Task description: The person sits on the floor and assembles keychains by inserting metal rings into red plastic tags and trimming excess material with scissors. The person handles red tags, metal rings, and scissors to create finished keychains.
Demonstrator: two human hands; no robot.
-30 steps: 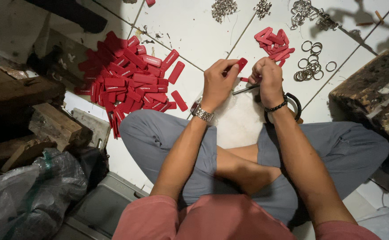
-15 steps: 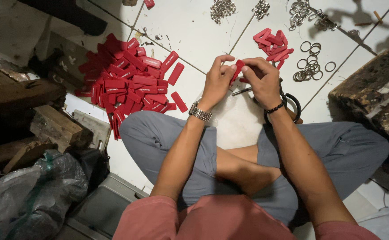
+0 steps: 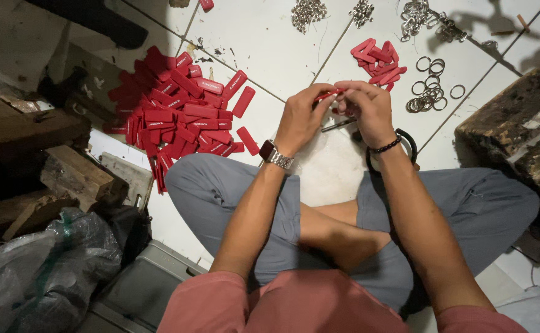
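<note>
One red tag (image 3: 327, 95) pinched between both hands, above white floor tile (image 3: 264, 43) ahead of crossed legs. Left hand (image 3: 301, 117) closed on tag's near end; right hand (image 3: 365, 108) closed on far end, fingers curled. Thin metal tool (image 3: 338, 125) just below hands. Big tag pile (image 3: 180, 117) at 10 o'clock, too many to count; small tag pile (image 3: 378, 61) at 1 o'clock, roughly ten. Loose rings (image 3: 430, 92) at 2 o'clock, about ten. Three metal heaps (image 3: 308, 12) at 12. Wood blocks (image 3: 41, 160) and plastic bag (image 3: 41, 271) at 8 o'clock.
</note>
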